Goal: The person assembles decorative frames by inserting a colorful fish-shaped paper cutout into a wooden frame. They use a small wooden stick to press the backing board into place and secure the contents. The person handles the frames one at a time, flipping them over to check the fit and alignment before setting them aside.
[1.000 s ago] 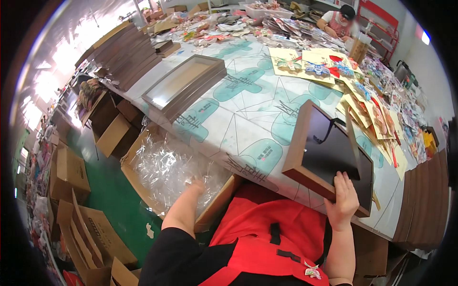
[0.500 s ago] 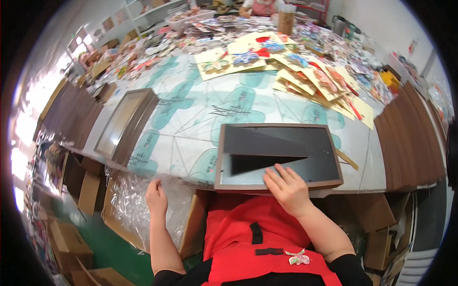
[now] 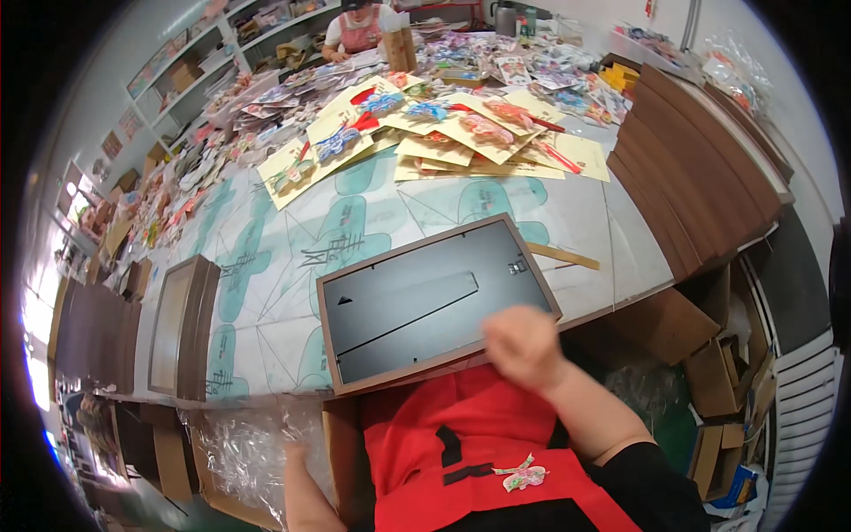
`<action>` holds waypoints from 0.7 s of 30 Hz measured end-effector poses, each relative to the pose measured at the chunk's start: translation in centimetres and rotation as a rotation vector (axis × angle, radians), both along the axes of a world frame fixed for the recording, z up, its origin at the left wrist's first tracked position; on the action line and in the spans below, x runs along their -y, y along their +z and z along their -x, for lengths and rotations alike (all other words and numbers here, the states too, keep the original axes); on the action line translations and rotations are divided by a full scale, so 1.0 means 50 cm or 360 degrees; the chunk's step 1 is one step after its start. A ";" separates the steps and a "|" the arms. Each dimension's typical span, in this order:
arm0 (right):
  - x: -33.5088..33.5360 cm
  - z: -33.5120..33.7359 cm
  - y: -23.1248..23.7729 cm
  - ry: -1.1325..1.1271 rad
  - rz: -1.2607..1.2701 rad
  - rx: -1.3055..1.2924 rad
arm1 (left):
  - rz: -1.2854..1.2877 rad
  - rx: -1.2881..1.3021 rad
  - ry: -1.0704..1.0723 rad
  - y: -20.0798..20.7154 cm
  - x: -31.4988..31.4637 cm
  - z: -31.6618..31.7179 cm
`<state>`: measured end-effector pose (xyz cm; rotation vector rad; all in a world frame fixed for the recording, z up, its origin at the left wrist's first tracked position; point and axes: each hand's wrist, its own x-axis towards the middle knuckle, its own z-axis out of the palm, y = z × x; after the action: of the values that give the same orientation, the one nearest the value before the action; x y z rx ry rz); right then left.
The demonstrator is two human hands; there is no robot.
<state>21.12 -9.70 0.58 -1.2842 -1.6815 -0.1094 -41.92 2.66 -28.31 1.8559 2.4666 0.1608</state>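
A brown picture frame (image 3: 372, 387) lies back side up at the table's near edge, turned at a slant. Its dark backing board (image 3: 399, 288) carries a flat support leg and small metal fittings. Over the frame's near right corner my right hand (image 3: 523, 348) is raised, fingers curled into a fist; whatever may be inside is hidden. My left hand (image 3: 294, 434) hangs below the table edge at a cardboard box (image 3: 341, 434) of clear plastic wrap (image 3: 244, 452). Its fingers are blurred against the plastic.
More frames (image 3: 182, 328) stand on the left and a tall stack of brown frames (image 3: 700, 168) on the right. Cream cards with colourful ornaments (image 3: 443, 133) overlap at the back. A wooden strip (image 3: 563, 256) lies behind the frame. Another person (image 3: 359, 31) sits across the table.
The frame has turned anticlockwise. My right hand has lifted off the backing and curled from flat to a fist. My left hand has dropped lower into the plastic. The view has shifted.
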 end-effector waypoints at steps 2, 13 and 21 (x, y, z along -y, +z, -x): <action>-0.012 -0.098 0.002 -0.0511 -0.0039 -0.0086 | 0.0424 0.0099 -0.0029 0.015 0.004 -0.025; 0.054 -0.389 -0.142 -0.1184 0.0917 0.0292 | -0.0599 0.0558 0.0179 0.314 0.033 -0.020; 0.003 -0.397 -0.076 -0.0863 0.0472 0.0287 | 0.0034 -0.0034 -0.0336 0.240 0.072 -0.280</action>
<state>40.96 -9.87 -3.21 -1.9856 -1.4909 -0.3144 -27.93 -0.95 -16.33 2.1016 2.2552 0.1052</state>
